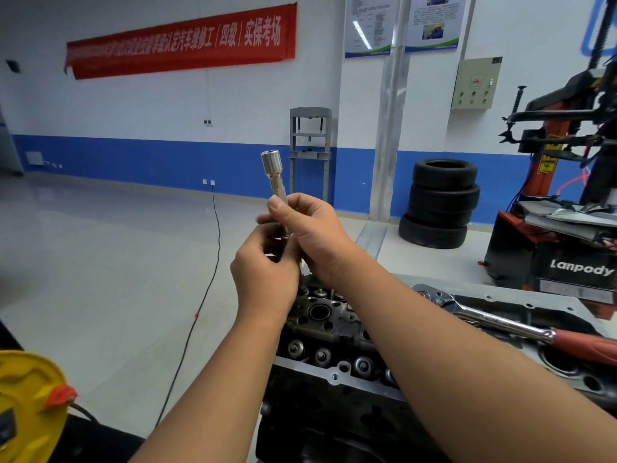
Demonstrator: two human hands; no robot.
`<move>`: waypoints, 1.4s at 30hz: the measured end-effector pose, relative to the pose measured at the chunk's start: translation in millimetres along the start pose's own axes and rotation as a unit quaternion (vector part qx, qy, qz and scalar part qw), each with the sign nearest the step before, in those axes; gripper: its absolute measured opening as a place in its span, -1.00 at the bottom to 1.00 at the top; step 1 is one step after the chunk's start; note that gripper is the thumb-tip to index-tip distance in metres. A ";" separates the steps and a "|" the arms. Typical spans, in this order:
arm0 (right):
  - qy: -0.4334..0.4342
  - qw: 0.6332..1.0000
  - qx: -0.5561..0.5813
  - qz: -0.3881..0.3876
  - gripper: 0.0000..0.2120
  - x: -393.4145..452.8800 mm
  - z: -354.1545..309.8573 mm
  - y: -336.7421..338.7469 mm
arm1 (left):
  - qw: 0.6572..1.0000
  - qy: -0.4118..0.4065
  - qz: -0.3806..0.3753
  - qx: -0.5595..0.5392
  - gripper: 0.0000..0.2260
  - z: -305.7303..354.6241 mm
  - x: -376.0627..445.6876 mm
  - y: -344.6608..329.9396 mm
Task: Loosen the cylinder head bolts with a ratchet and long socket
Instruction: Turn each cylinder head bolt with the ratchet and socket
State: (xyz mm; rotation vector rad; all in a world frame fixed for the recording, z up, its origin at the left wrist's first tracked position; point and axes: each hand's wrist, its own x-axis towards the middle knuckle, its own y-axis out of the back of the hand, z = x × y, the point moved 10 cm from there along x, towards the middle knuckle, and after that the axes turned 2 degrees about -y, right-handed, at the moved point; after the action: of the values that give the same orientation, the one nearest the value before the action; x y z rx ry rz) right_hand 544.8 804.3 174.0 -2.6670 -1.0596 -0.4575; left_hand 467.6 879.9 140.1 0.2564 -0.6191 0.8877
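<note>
Both my hands hold a long silver socket (274,175) upright in front of me, above the engine. My right hand (309,228) grips its shaft, thumb along the metal. My left hand (267,272) pinches the lower end, which is hidden between my fingers. The socket's wider head points up. The ratchet (467,312), chrome with a red handle (587,345), lies loose on the engine's right side. The dark cylinder head (327,325) with several bolts and valve parts sits below my forearms.
A stack of tyres (440,202) stands by the blue-and-white wall. A red tyre changer (567,228) is at the right. A yellow cable reel (26,402) sits at lower left, and a black cable (213,255) runs over the floor.
</note>
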 end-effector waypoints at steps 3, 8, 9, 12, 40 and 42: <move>0.000 1.000 0.000 -0.001 -0.81 0.5 0.0 -0.9 | 1.000 0.011 -0.001 -0.011 -0.90 -1.7 -0.5 -1.1; -0.016 0.999 -0.034 0.010 -0.66 0.4 1.0 0.6 | 0.997 0.041 -0.034 -0.061 -0.78 -4.7 -2.3 -8.5; -0.013 1.000 -0.020 0.012 -0.70 0.6 0.9 1.6 | 0.998 0.035 -0.028 -0.050 -0.80 -4.1 -1.6 -6.6; 0.001 1.000 0.006 0.008 -0.81 -0.1 -1.7 2.2 | 1.000 0.013 -0.006 -0.011 -0.83 -1.8 0.2 -0.7; -0.013 1.000 0.014 0.016 -0.76 1.8 0.9 -1.7 | 0.999 0.041 0.004 0.001 -0.90 -6.4 -0.9 1.1; -0.003 0.999 -0.020 0.048 -0.71 2.8 -1.3 4.0 | 0.997 0.053 0.038 -0.028 -0.80 -4.9 -2.7 9.3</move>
State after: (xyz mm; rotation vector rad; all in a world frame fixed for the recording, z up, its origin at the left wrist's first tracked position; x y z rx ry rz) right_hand 549.3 802.9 175.8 -2.7418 -0.9272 -0.4579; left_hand 460.9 886.0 134.2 0.1349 -0.5561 0.9506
